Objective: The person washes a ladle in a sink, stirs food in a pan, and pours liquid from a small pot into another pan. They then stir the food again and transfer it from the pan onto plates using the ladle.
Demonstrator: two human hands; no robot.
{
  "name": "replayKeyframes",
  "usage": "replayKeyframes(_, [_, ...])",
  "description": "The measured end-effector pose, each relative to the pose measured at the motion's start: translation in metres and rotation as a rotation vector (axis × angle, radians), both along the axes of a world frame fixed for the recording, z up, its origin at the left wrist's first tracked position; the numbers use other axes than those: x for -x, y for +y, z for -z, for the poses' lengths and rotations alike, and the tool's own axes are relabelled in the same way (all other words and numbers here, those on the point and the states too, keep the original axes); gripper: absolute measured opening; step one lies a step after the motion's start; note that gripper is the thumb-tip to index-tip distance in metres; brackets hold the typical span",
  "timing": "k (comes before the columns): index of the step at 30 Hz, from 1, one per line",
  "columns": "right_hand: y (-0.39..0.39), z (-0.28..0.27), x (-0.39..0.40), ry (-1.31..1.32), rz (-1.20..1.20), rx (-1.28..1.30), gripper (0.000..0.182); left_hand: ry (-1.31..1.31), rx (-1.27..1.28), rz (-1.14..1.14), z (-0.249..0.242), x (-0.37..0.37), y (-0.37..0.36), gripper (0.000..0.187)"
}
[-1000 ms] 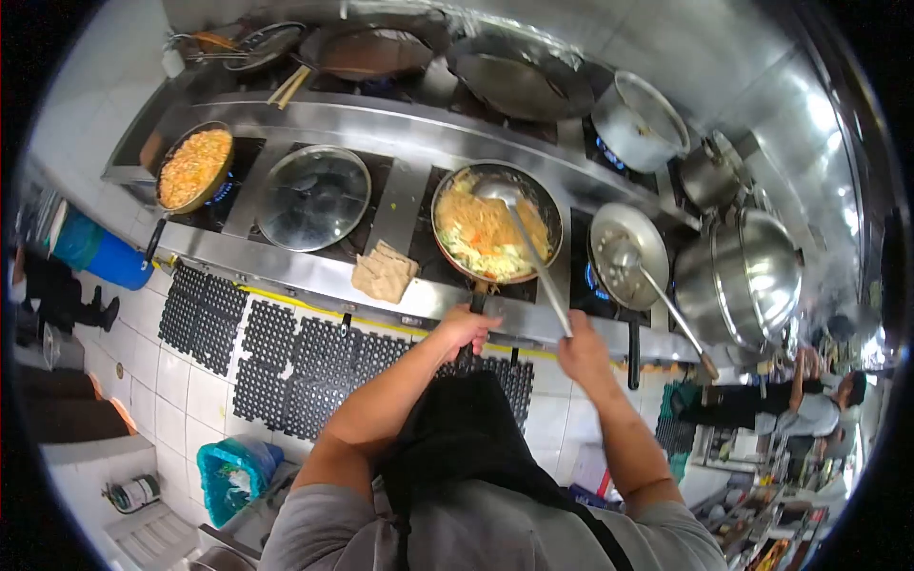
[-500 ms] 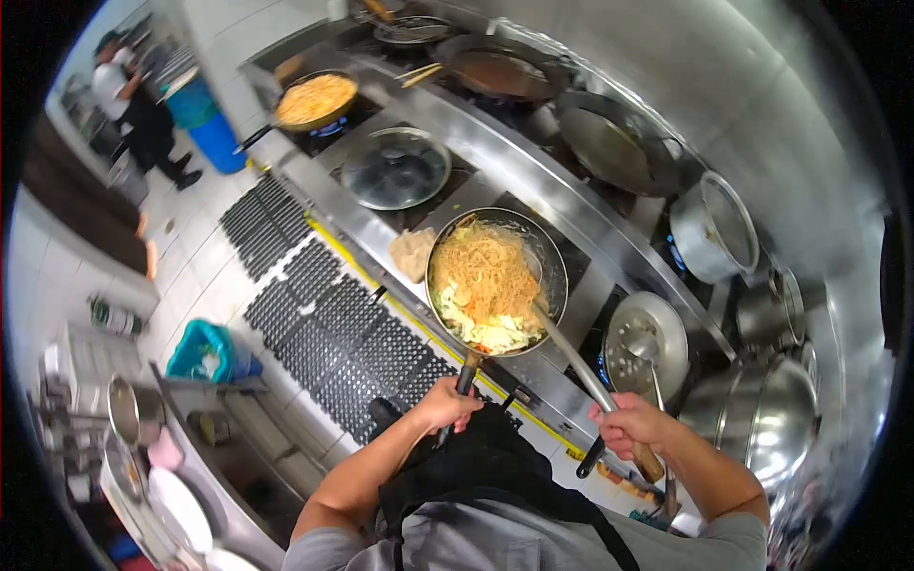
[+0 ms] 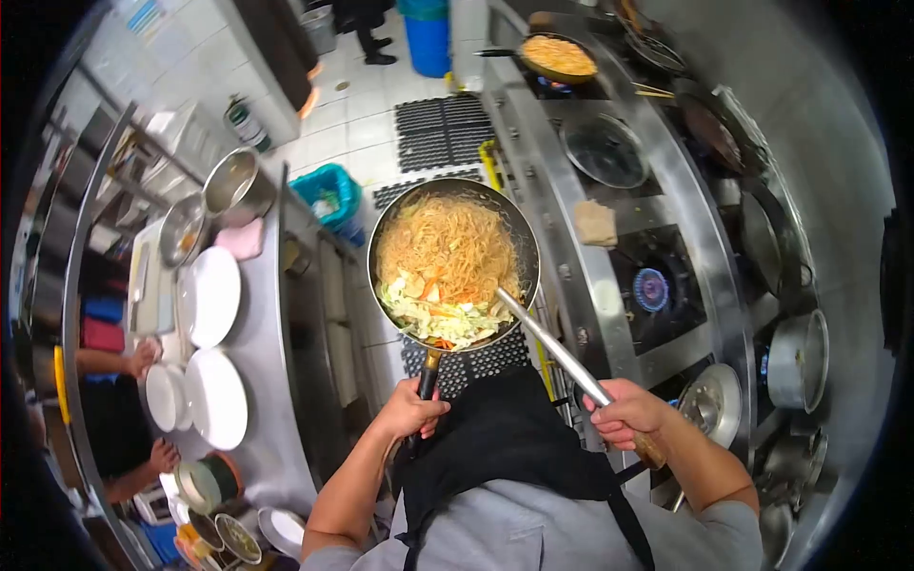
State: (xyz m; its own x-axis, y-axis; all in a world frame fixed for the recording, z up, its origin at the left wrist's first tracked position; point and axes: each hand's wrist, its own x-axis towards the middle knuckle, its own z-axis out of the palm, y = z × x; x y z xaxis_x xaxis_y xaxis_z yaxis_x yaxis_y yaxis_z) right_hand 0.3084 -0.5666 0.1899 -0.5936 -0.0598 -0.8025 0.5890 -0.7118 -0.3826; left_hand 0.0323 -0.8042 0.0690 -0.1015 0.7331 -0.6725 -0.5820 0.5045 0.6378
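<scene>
My left hand [image 3: 411, 411] is closed round the black handle of a deep pan [image 3: 530, 249], which is held in the air over the aisle. Noodles [image 3: 447, 238] fill most of the pan, with chopped cabbage and carrot [image 3: 443, 319] on the side nearest me. In my right hand [image 3: 630, 416] is the wooden end of a long metal ladle [image 3: 557, 350]. Its tip rests among the noodles at the pan's right side, and its bowl is hidden.
At right, a lit burner [image 3: 651, 289] has a folded cloth [image 3: 595, 224] nearby, with another food-filled pan [image 3: 560, 57] farther back. At left, a steel counter [image 3: 271, 362] bears white plates [image 3: 216, 398]; a person's hands [image 3: 164, 456] show beyond it.
The pan has moved off the stove and out over the aisle, still in my left hand, and the ladle has gone with it. The view has turned left, bringing the plate counter closer.
</scene>
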Motion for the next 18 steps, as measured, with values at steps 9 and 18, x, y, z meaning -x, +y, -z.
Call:
replayKeyframes(9, [-0.067, 0.011, 0.043, 0.061, -0.736, -1.377, 0.020, -0.070, 0.014, -0.205, 0.020, 0.021, -0.081, 0.029])
replayKeyframes(18, [-0.127, 0.042, 0.017, 0.067, -0.886, -1.715, 0.057, -0.186, 0.041, -0.202, 0.044, 0.025, -0.113, 0.028])
